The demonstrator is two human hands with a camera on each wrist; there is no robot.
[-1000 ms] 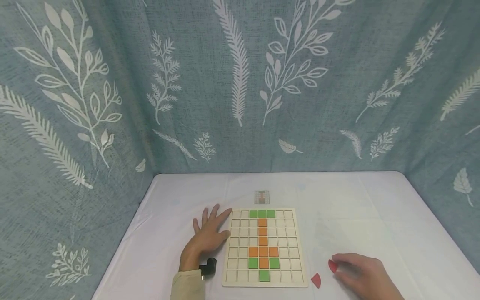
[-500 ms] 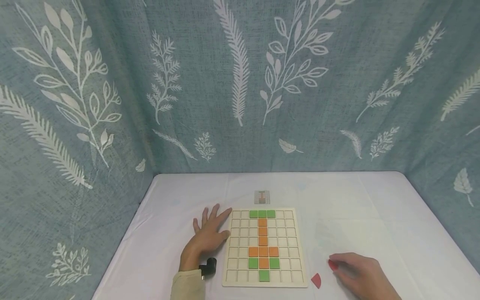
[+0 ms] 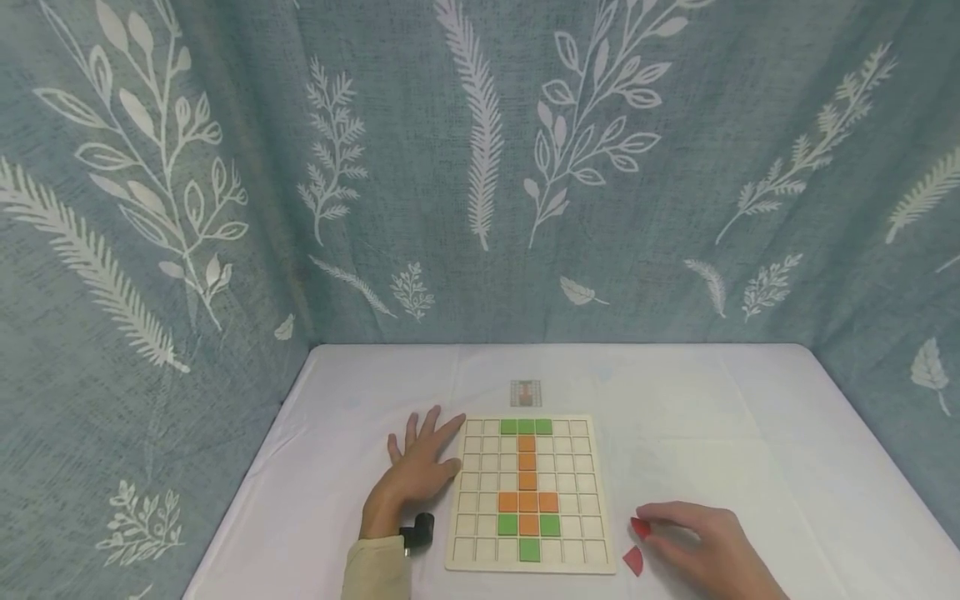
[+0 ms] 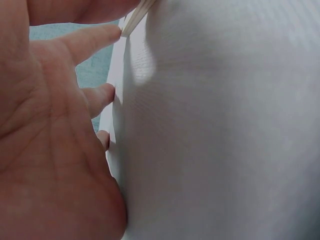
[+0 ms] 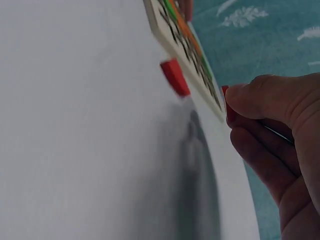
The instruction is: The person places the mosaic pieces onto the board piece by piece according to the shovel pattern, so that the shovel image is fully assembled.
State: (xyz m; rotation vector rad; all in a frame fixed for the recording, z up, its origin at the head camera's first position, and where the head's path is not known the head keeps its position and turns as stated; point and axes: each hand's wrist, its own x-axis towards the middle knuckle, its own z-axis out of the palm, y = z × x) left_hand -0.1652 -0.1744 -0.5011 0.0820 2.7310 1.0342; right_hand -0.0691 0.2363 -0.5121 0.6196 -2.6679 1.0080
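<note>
A square wooden grid board [image 3: 476,502] lies on the table, with green tiles [image 3: 529,550] and orange tiles [image 3: 528,461] set in its cells. My left hand [image 3: 416,475] rests spread at the board's left edge, thumb and index fingertip touching it; the left wrist view shows its palm and the board's pale corner [image 4: 136,19]. To the right of the board, my right hand [image 3: 697,537] pinches a red quarter-circle piece [image 3: 641,527] between thumb and fingers. Another red quarter-circle piece [image 3: 633,561] lies on the table close to the board's lower right corner, also in the right wrist view.
A small card with a printed grid pattern [image 3: 526,393] lies just beyond the board's far edge. White cloth covers the table [image 3: 712,417]. A blue-green curtain with white leaves [image 3: 420,167] hangs behind and at both sides. A black wrist device [image 3: 422,531] sits on the left wrist.
My right hand has moved left toward the board with the red piece pinched in it. My left hand stays at the board's edge, and the tiles have not moved.
</note>
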